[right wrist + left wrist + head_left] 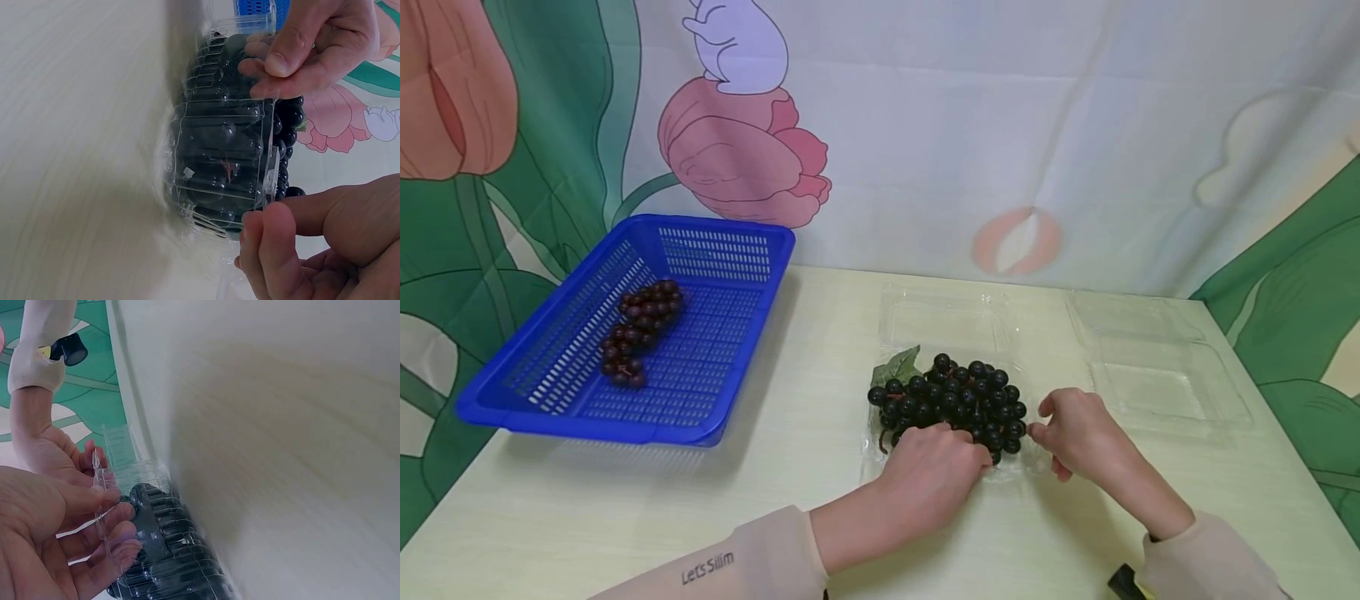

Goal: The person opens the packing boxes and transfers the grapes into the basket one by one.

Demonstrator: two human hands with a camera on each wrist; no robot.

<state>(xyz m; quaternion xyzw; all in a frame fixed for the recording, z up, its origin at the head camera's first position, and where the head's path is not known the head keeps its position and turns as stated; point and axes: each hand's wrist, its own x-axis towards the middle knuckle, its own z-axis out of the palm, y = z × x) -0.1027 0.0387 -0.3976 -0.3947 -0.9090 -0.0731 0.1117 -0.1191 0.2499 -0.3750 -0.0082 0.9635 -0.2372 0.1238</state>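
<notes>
A bunch of black grapes [955, 392] with a green leaf [897, 367] sits in a clear plastic box [219, 140], heaped above its rim. Behind the grapes, the box's clear lid [947, 318] lies folded back. My left hand [928, 471] pinches the near rim between thumb and fingers, as the left wrist view shows. At the right corner of the same rim, my right hand [1082, 437] pinches the plastic with thumb and forefinger. Part of the grapes is hidden behind my left hand in the head view.
To the left stands a blue plastic basket [741, 367] with a bunch of dark red grapes [638, 329] in it. A second clear plastic box [1172, 387] lies open at the right of the table. A printed cloth [910, 150] hangs behind the table.
</notes>
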